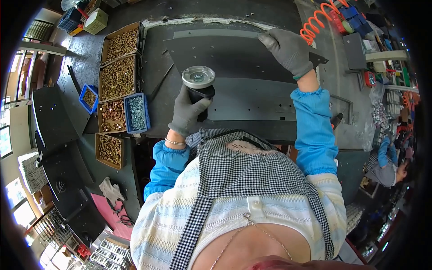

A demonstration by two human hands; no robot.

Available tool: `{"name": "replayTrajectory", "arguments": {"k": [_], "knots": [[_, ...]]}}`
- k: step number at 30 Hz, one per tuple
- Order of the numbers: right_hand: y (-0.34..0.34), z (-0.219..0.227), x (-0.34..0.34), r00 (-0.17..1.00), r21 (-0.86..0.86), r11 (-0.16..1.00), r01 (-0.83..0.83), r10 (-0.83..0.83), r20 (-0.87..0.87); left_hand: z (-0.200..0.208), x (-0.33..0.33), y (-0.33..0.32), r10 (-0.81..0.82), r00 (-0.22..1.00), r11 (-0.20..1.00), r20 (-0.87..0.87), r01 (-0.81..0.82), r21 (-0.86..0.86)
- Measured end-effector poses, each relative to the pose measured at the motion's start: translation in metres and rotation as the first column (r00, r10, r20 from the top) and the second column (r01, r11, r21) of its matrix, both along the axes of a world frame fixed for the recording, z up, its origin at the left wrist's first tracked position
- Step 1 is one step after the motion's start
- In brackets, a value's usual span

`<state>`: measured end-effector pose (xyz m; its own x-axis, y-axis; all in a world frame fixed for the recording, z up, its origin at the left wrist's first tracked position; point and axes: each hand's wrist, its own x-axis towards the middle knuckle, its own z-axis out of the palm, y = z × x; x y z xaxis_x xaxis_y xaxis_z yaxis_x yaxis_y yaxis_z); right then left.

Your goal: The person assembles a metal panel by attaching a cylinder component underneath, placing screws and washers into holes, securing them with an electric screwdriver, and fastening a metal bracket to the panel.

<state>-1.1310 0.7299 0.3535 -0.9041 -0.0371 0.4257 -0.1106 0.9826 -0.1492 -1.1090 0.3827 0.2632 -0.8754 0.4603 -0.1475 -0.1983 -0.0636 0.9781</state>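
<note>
The dark worktop (157,35) is largest; the person's apron and body hide part of its near edge. Toward its far edge lies a long dark panel (216,55) with small holes, a narrower strip showing behind it. A second dark panel (243,100) lies parallel to the near edge, its left end partly covered by the left hand and what it holds.

At the worktop's left, open cardboard boxes (112,126) run in a row toward its near left corner, full of brassy and coppery fasteners too crowded to count. An orange coiled hose (317,23) is cut off by the top of the view; its lower end meets the outline of the right hand, and whether it ends there cannot be made out.

The right hand (290,51), grey-gloved, is at the right end of the far panel, fingers bent. Most fingertips are hidden, so I cannot tell if it grips or only rests there.

The left hand (185,113), also gloved, is wrapped firmly around a black tool (198,77), held upright above the panels' left ends, silver round face upward; its lower body is mostly behind the fingers. Smaller are a blue tray (136,114) of silvery fasteners beside the boxes and a blue bin (89,98) farther left, its contents too small to tell.
</note>
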Motion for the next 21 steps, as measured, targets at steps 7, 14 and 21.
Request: {"name": "replayTrajectory", "arguments": {"k": [7,14,21], "knots": [[-0.002,-0.004,-0.004,0.993,-0.013,0.999,-0.048,0.046,-0.108,0.023,-0.016,0.007,-0.031,0.985,0.996,0.168,0.044,-0.077],[-0.005,0.0,-0.003,0.998,-0.038,0.999,-0.018,0.015,-0.066,0.04,-0.031,0.014,-0.079,0.949,0.988,0.304,0.116,-0.106],[0.0,0.002,-0.005,0.997,0.016,0.998,-0.053,0.054,-0.051,0.057,-0.04,0.026,-0.006,0.917,0.999,0.398,0.022,-0.036]]}}
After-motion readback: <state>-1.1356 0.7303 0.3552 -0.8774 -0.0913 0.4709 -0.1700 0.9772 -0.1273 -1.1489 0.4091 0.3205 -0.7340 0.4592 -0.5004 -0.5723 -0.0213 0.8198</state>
